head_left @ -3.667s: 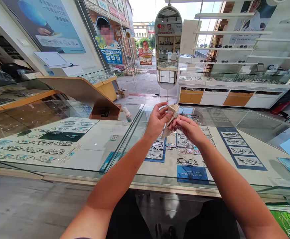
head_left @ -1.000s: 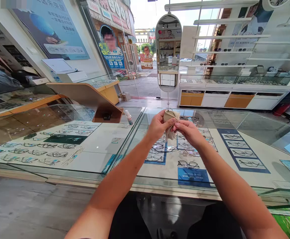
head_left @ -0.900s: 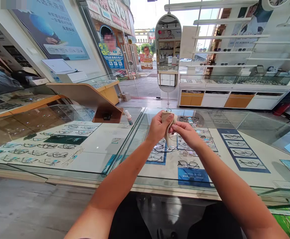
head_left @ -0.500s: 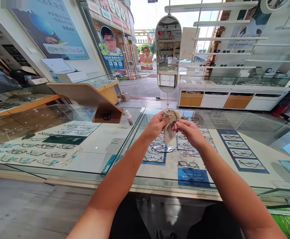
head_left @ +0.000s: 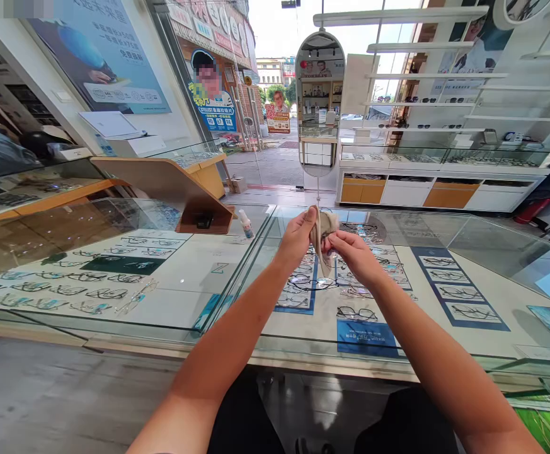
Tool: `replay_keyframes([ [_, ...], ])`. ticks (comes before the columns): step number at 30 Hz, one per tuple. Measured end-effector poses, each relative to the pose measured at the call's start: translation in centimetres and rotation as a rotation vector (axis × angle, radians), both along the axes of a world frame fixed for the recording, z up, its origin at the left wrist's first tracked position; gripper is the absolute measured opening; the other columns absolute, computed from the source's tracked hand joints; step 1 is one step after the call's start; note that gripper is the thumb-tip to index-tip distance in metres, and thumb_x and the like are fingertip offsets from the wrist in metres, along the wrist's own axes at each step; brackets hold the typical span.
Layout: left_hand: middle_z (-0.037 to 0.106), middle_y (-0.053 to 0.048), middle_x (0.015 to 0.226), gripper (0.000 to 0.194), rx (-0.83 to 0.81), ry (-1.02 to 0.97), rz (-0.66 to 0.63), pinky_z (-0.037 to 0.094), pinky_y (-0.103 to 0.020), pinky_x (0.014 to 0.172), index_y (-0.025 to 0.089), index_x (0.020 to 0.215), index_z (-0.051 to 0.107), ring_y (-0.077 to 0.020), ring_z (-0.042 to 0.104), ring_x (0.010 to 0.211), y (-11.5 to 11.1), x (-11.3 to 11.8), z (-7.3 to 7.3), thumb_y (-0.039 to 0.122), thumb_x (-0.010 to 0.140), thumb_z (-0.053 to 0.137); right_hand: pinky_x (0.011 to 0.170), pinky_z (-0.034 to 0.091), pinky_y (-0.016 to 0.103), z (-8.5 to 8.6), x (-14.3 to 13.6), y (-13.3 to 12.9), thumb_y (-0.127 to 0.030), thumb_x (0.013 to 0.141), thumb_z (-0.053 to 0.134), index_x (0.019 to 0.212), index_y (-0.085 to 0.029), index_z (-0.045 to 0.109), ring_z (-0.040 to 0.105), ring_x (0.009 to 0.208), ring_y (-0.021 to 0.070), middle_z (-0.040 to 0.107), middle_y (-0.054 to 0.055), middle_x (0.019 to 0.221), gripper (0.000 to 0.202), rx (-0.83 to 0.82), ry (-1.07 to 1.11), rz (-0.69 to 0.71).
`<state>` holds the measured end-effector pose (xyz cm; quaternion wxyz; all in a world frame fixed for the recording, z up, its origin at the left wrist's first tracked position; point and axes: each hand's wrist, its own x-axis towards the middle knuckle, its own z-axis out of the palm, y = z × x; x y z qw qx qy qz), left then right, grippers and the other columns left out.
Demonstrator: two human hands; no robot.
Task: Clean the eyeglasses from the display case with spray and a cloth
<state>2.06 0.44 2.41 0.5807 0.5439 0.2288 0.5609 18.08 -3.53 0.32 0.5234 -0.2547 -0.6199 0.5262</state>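
Above the glass counter, my left hand (head_left: 297, 238) is closed on a beige cloth (head_left: 322, 221), thumb on top, with the cloth folded over and its end hanging down. My right hand (head_left: 355, 253) pinches what looks like a pair of eyeglasses (head_left: 325, 236) at the cloth's right side. Most of the eyeglasses are hidden by cloth and fingers. Just below the hands, a pair of dark-framed glasses (head_left: 313, 285) lies on the counter, and another black pair (head_left: 356, 313) sits nearer to me by a blue card (head_left: 367, 337).
Glass display cases (head_left: 199, 296) hold rows of eyeglass frames. A small spray bottle (head_left: 245, 224) stands by a brown slanted board (head_left: 161, 183) on the left. Beyond the counter are an oval mirror (head_left: 320, 94) and white shelves (head_left: 421, 77).
The left hand has turned, with its thumb now upright, and the cloth has folded over more narrowly. The right hand has shifted slightly at the cloth's lower right.
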Motion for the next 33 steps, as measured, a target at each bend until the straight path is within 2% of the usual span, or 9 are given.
replay_keyframes([
  [2,0.066,-0.001,0.064,0.065,-0.029,-0.030,-0.001,0.047,-0.027,0.055,0.018,0.086,0.069,-0.0151,0.063,0.057,0.7,-0.4,-0.1,0.081,0.077,0.082,0.085,0.043,0.035,0.4,0.7,0.2,-0.054,0.099,0.072,0.082,-0.024,0.076,0.055,0.086,0.0194,0.065,0.003,0.093,0.034,0.020,0.006,-0.036],
  [4,0.069,-0.002,0.069,0.064,-0.042,-0.041,0.030,0.049,-0.027,0.060,0.017,0.087,0.072,-0.0146,0.063,0.062,1.2,-0.7,-0.2,0.078,0.075,0.086,0.083,0.041,0.035,0.8,1.4,0.2,-0.054,0.098,0.072,0.081,-0.025,0.076,0.054,0.090,0.0198,0.063,0.005,0.105,0.034,0.053,0.016,-0.134],
  [6,0.069,-0.002,0.071,0.063,-0.058,-0.015,0.039,0.049,-0.026,0.063,0.017,0.086,0.072,-0.0135,0.062,0.065,1.2,-0.8,-0.4,0.077,0.074,0.087,0.084,0.041,0.035,1.3,1.9,0.2,-0.055,0.096,0.073,0.080,-0.025,0.077,0.053,0.097,0.0211,0.061,0.006,0.115,0.034,0.075,0.045,-0.244],
  [8,0.069,-0.001,0.071,0.063,-0.076,0.044,0.013,0.049,-0.025,0.065,0.016,0.085,0.073,-0.0129,0.060,0.066,1.0,-0.7,-0.5,0.077,0.075,0.086,0.086,0.041,0.035,1.7,2.1,0.2,-0.057,0.094,0.074,0.080,-0.026,0.078,0.054,0.105,0.0233,0.060,0.006,0.118,0.035,0.074,0.077,-0.291],
  [13,0.066,-0.001,0.073,0.063,-0.049,0.177,-0.113,0.045,-0.025,0.067,0.014,0.091,0.077,-0.0129,0.057,0.069,-0.1,0.0,-0.8,0.077,0.081,0.081,0.088,0.044,0.034,2.0,2.0,0.2,-0.063,0.087,0.078,0.080,-0.026,0.076,0.054,0.115,0.0257,0.061,0.007,0.116,0.038,0.031,0.123,-0.308],
  [18,0.067,-0.001,0.076,0.060,-0.042,0.150,-0.246,0.047,-0.026,0.071,0.014,0.098,0.080,-0.0131,0.058,0.073,-0.9,0.7,-0.9,0.072,0.083,0.082,0.097,0.047,0.033,1.9,1.6,0.2,-0.063,0.084,0.082,0.082,-0.026,0.073,0.058,0.120,0.0256,0.067,0.006,0.110,0.038,-0.037,0.196,-0.254],
  [23,0.069,-0.002,0.080,0.058,-0.058,0.145,-0.255,0.046,-0.026,0.071,0.014,0.103,0.081,-0.0138,0.059,0.076,-1.5,1.1,-1.1,0.069,0.085,0.082,0.092,0.052,0.034,1.8,1.0,0.1,-0.067,0.080,0.084,0.083,-0.026,0.070,0.064,0.109,0.0249,0.073,0.006,0.110,0.044,-0.107,0.213,-0.204],
  [27,0.068,-0.003,0.081,0.054,-0.033,0.154,-0.270,0.044,-0.025,0.069,0.014,0.095,0.078,-0.0130,0.057,0.075,-1.6,1.1,-1.1,0.066,0.086,0.083,0.088,0.053,0.031,1.6,0.9,0.1,-0.063,0.078,0.087,0.084,-0.026,0.073,0.064,0.106,0.0231,0.073,0.005,0.110,0.040,-0.152,0.246,-0.185],
  [33,0.072,-0.005,0.090,0.047,-0.039,0.183,-0.332,0.049,-0.028,0.078,0.015,0.103,0.077,-0.0154,0.064,0.083,-1.6,0.5,-0.8,0.053,0.080,0.093,0.085,0.054,0.030,1.3,1.1,0.4,-0.057,0.080,0.088,0.082,-0.025,0.074,0.064,0.102,0.0206,0.071,0.005,0.108,0.035,-0.160,0.306,-0.174],
])
